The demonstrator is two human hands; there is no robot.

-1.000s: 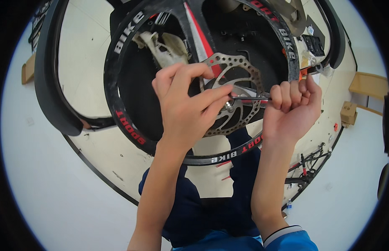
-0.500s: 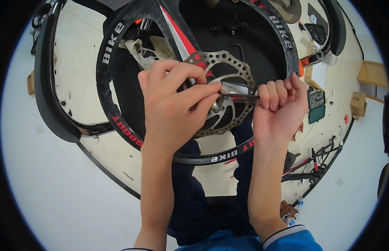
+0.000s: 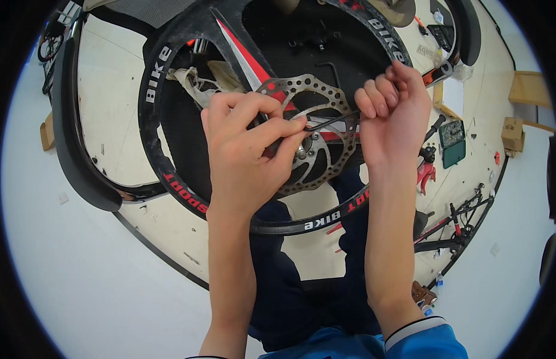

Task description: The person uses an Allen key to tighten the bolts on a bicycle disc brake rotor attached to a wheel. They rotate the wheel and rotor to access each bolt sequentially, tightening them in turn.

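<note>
A black wheel (image 3: 151, 119) with red and white stripes fills the upper middle. A perforated silver brake disc (image 3: 328, 93) sits around its hub (image 3: 300, 152). My left hand (image 3: 248, 155) lies over the disc, fingertips closed on the bent end of a black hex key (image 3: 331, 119) near the hub; the exact contact of the tip is hidden. Right of the disc, my right hand (image 3: 391, 122) is raised palm-up with curled fingers at the key's long end. A second hex key (image 3: 326, 64) and a pale crumpled cloth (image 3: 191, 84) show behind the disc.
Black chair armrests (image 3: 80, 167) flank the wheel. Below it are my dark-trousered legs (image 3: 272, 281). On the right floor lie an open green case (image 3: 453, 154), a bicycle frame (image 3: 445, 244) and scattered small parts. Cardboard boxes (image 3: 513, 134) stand farther right.
My right hand has risen, swinging the key's long end upward. The wheel and my left hand have shifted a little leftward in view.
</note>
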